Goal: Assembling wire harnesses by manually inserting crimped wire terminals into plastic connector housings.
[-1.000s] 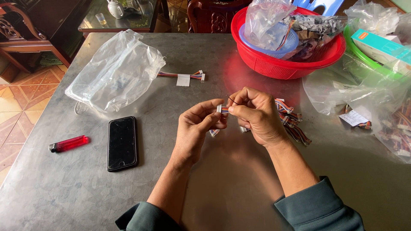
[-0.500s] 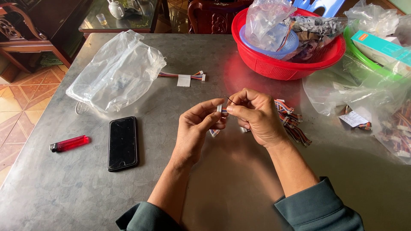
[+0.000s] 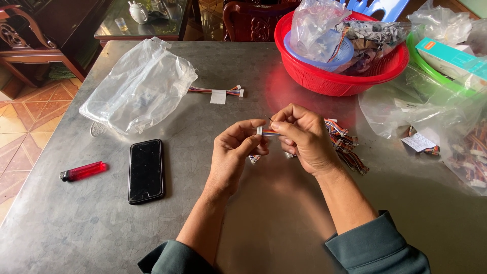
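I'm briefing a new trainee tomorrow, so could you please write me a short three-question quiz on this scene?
1. True or false: the black phone lies between the red lighter and the hands.
2. Which hand pinches the white connector of the small multicoloured wire harness? A) left hand B) right hand
3. Fill in: the loose pile of wire harnesses lies on the table just behind the ____ hand.

Key:
1. True.
2. A; the right hand grips the wires beside the connector.
3. Right.
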